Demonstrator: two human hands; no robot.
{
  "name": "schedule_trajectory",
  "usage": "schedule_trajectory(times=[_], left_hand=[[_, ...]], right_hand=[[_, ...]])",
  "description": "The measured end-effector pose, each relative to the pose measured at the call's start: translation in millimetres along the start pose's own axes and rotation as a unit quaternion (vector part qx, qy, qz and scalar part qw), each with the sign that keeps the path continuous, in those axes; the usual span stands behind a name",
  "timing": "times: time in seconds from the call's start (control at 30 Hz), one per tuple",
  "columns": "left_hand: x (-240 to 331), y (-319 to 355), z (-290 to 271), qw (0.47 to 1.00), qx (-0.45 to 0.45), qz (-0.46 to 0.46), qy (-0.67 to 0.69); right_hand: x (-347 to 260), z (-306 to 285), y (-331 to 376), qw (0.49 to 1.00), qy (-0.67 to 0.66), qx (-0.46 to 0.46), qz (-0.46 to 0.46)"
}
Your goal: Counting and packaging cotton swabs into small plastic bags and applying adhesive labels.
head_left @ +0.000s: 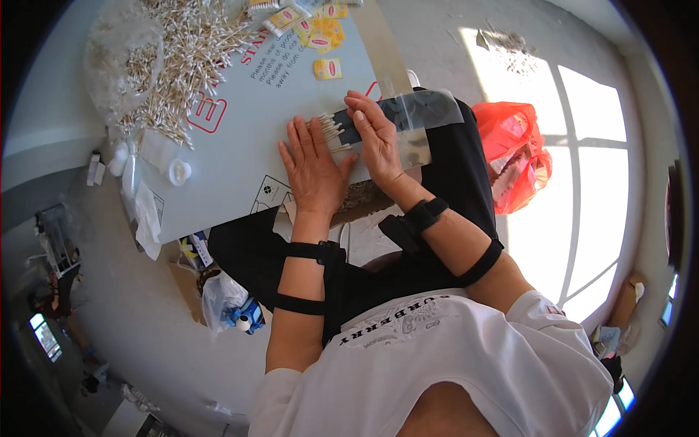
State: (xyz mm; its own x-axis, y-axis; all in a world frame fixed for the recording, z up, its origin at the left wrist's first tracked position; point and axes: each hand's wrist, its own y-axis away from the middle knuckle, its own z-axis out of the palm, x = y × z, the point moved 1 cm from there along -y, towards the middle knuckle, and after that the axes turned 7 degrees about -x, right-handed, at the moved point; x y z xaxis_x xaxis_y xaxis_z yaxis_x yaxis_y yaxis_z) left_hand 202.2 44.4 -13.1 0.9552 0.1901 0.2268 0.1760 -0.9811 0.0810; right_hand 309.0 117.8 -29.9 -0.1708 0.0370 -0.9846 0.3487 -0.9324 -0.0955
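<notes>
Both hands (342,156) flat on cotton swabs (331,130), grey board (240,175), sunlit floor (437,44)

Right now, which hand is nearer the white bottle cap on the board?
Left. The left hand lies flat on the board, to the right of the cap; the right hand presses the swabs farther right.

A single head-worn fisheye camera looks steeply down from close above, over the person's white shirt (466,357) at the near edge, onto a grey board (240,156) farther out; floor curves around the rim, sunlit on the right.
</notes>
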Motion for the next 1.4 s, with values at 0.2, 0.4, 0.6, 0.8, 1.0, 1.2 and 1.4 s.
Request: schedule_trajectory(times=[0.2, 0.4, 0.6, 0.8, 1.0, 1.2, 1.4], left_hand=[[-17, -3, -1, 0.976, 0.128, 0.019, 0.176], [-12, -25, 9, 0.783, 0.259, -0.039, 0.564], [-5, -29, 10, 0.765, 0.214, -0.012, 0.607], [-4, -7, -1, 0.997, 0.045, 0.035, 0.050], [-2, -5, 3, 0.998, 0.040, 0.042, 0.014], [-5, -6, 5, 0.998, 0.042, 0.050, 0.013], [-8, -3, 8, 0.998, 0.040, 0.047, -0.002]], right_hand=[[-1, 15, -2, 0.999, -0.034, 0.008, -0.027], [9, 25, -16, 0.999, -0.025, 0.008, -0.038], [9, 4, -27, 0.997, -0.072, 0.004, -0.009], [-15, -28, -23, 0.982, 0.159, -0.096, 0.004], [-15, -18, -40, 0.889, 0.431, -0.138, -0.071], [-23, -13, -57, 0.848, 0.492, -0.170, 0.098], [-29, -22, -36, 0.909, 0.362, -0.170, -0.123]])
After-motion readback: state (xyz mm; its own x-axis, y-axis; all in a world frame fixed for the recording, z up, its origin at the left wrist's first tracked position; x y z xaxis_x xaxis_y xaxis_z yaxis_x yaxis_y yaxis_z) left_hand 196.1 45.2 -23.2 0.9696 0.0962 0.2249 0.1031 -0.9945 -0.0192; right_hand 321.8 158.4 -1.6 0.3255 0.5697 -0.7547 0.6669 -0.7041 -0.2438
